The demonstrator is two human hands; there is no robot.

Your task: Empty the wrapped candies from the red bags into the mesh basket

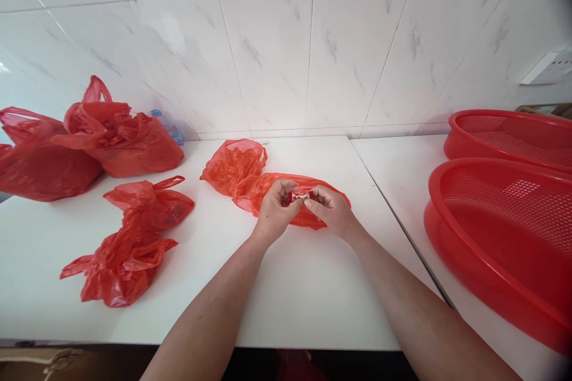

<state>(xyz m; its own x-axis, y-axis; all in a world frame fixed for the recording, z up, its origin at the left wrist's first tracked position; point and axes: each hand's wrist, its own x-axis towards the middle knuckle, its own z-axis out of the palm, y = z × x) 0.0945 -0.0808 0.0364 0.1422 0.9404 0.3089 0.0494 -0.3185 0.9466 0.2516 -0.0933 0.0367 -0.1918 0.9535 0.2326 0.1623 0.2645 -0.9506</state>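
Note:
Between my two hands is a small wrapped candy (301, 196) with a red and pale gold wrapper. My left hand (279, 208) pinches its left end with thumb and fingers. At the other end, my right hand (329, 207) grips the wrapper the same way. Both hands are just above a red plastic bag (319, 226) that lies spread on the white table. A crumpled red bag (235, 164) adjoins it at the upper left. What the spread bag holds under my hands is hidden.
Full red bags (134, 146) stand at the back left, with a plastic bottle (167, 126) behind them. Smaller knotted red bags (129, 262) lie nearer on the left. Two red perforated baskets (465, 250) occupy the right side, past a seam in the tabletop. A tiled wall (268, 59) closes the back.

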